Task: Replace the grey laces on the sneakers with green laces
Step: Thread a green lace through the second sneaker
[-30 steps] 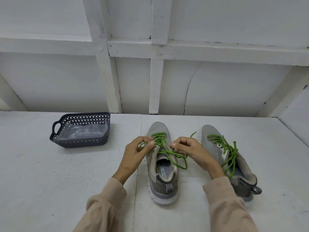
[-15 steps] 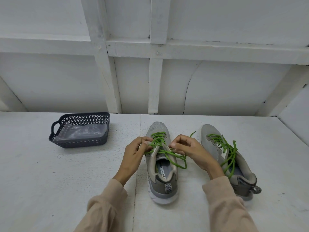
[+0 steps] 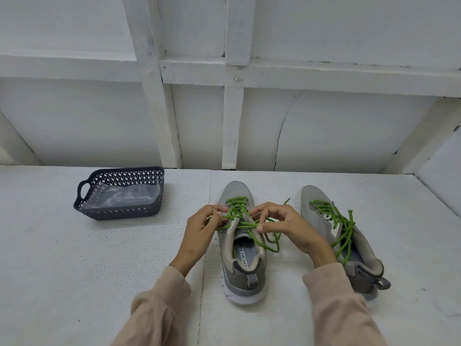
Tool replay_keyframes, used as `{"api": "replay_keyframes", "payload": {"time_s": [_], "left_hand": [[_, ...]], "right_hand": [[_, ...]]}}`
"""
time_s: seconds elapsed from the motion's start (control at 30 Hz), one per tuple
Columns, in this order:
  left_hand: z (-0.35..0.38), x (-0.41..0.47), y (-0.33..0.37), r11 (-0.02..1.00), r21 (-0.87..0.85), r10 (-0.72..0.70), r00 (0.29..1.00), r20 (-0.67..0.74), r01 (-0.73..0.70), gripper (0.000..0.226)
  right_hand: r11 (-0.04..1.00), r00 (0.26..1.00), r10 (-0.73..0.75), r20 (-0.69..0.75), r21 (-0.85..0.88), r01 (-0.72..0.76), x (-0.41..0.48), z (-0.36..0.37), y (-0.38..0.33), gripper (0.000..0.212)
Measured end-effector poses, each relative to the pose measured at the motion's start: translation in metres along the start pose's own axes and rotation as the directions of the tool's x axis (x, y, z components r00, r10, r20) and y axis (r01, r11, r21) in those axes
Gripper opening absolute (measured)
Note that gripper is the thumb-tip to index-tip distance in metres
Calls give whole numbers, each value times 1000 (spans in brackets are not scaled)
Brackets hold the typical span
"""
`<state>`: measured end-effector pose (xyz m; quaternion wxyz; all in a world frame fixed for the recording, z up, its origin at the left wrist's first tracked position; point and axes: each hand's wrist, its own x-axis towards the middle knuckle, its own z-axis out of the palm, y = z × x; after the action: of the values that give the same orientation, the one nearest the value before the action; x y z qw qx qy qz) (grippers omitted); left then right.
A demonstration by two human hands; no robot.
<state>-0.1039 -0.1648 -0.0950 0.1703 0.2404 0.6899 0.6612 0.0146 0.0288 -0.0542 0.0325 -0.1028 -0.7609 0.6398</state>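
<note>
Green laces [image 3: 237, 210] in pinch of left hand [image 3: 201, 229], right hand [image 3: 287, 225]; clear plastic [image 3: 126, 196] in basket [image 3: 119, 214]

Both hands on near sneaker [image 3: 240, 245]: left hand [image 3: 203, 228] and right hand [image 3: 284, 224] pinch its green lace [image 3: 245, 222]. Second laced sneaker [image 3: 339, 236] to right, dark basket [image 3: 119, 211] left on table [image 3: 74, 270].
</note>
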Motion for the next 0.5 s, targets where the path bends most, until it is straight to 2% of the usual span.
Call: {"api": "replay_keyframes", "payload": {"time_s": [0.17, 0.37, 0.5], "left_hand": [[1, -1, 1, 999, -35, -21, 1000, -9, 20, 22], [0, -1, 0, 998, -44, -37, 999, -11, 36, 23], [1, -1, 0, 998, -52, -43, 999, -15, 42, 24]], "right_hand": [[981, 999, 23, -37, 194, -15, -2, 0, 1, 14], [943, 994, 61, -94, 332, -27, -3, -2, 5, 14], [935, 989, 80, -121, 353, -32, -2, -1, 8, 17]]}}
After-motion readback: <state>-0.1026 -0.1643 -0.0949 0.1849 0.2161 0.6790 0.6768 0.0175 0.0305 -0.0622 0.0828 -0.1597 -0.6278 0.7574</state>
